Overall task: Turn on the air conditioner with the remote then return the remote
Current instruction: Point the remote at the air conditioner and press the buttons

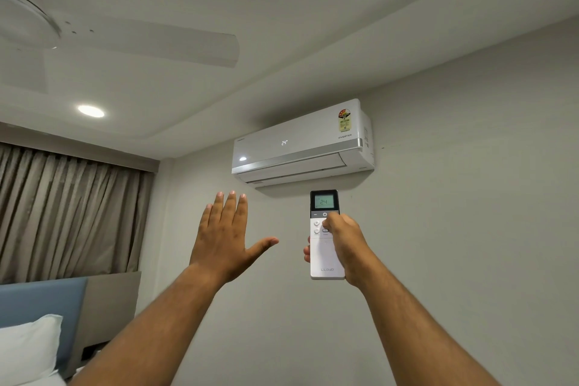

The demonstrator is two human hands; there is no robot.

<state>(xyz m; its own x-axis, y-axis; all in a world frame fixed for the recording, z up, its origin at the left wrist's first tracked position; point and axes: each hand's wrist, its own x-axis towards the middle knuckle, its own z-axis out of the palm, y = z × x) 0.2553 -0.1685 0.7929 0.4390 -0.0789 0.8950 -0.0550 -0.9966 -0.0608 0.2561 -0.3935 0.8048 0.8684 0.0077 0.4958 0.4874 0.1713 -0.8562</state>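
A white wall-mounted air conditioner [302, 142] hangs high on the grey wall and its front panel reads 24. Its lower flap looks slightly ajar. Just below it, my right hand [343, 243] holds a white remote [324, 255] upright, pointed at the unit. The remote's dark top has a lit screen showing 24. My thumb rests on the buttons just under the power button. My left hand [224, 236] is raised beside it, palm flat toward the wall, fingers together, thumb out, holding nothing.
A white ceiling fan [125, 37] spreads across the upper left and a recessed light [91, 110] glows below it. Brown curtains [69, 213] cover the left wall. A blue headboard [44, 301] and a white pillow [26, 348] sit at lower left.
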